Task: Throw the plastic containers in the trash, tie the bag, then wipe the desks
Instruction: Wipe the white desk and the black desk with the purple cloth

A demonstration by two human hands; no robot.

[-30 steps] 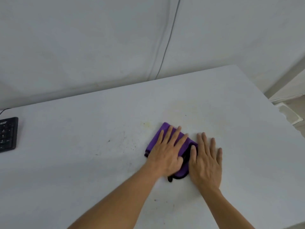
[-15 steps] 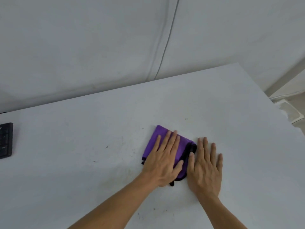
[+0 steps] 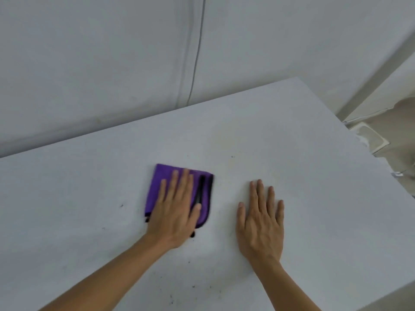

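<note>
A folded purple cloth with a black edge lies on the white desk. My left hand presses flat on the cloth with straight fingers and covers most of it. My right hand rests flat on the bare desk to the right of the cloth, a short gap away from it. Small dark specks and faint yellowish stains mark the desk around and in front of the hands. No plastic containers or trash bag are in view.
A white wall with a thin cable running down it stands behind the desk. The desk's right edge drops to a floor with a pale tile at far right.
The cloth has slid left under my left hand. My right hand has come off the cloth and now lies apart on the desk. The keyboard at far left has left the view.
</note>
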